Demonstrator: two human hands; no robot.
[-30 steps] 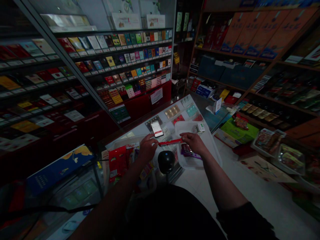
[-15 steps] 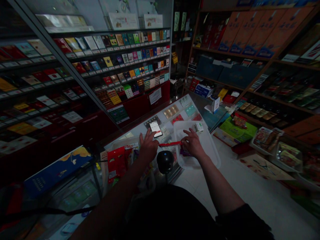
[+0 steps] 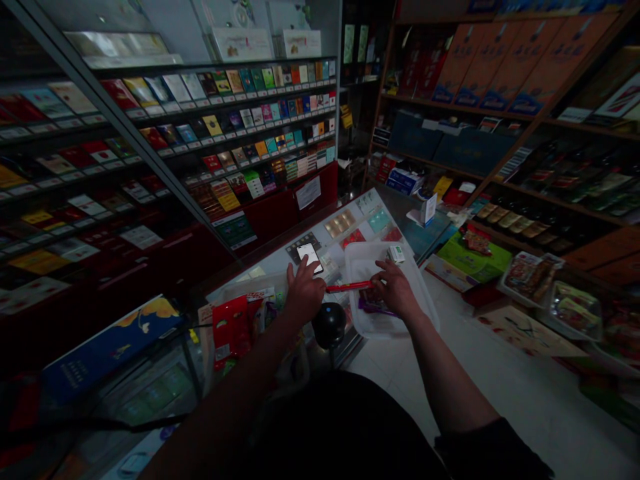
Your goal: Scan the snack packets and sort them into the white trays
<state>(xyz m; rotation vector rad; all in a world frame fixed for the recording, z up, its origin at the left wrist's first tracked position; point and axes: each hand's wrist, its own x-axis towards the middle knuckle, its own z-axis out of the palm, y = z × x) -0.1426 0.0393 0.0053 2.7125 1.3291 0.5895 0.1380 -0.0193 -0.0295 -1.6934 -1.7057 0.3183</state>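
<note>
A white plastic tray (image 3: 363, 263) holds a purple packet (image 3: 373, 303) and a small white box (image 3: 395, 254). A red strip (image 3: 349, 287) is pinched by the right hand (image 3: 397, 290), and a phone (image 3: 310, 257) is touched by the open left hand (image 3: 305, 291).

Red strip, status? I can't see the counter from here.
Right hand gripping red strip above plastic tray. Left hand open, fingers at phone. Black dome sits below, between the hands, not blocking.

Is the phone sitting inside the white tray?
No, the phone lies outside the white tray, next to the left hand.
</note>
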